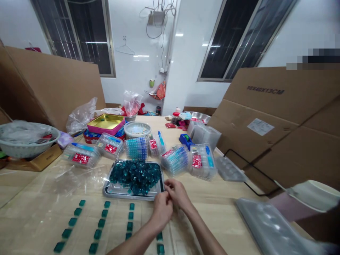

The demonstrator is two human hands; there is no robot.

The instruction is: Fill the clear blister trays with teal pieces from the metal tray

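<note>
Two hands (168, 200) meet; a cardboard carton (265, 106) reads 50X40X13CM.

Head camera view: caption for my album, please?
Left hand and right hand by a silver metal tray of teal cubes.

Tiles (101, 223) — in rows (before the tray (124, 194))

Teal cubes (135, 176): glossy deep teal, darker along their edges.
Metal tray (124, 195): plain silver.
Desk (212, 209): pale tan, faint wood grain.
Packet labels (80, 158): red with a small white pattern.
Tin box (105, 122): pink rim, gold inside.
Plastic basket (137, 129): white lattice pattern.
Cardboard sheets (50, 85): plain brown, one with black lettering.
</note>
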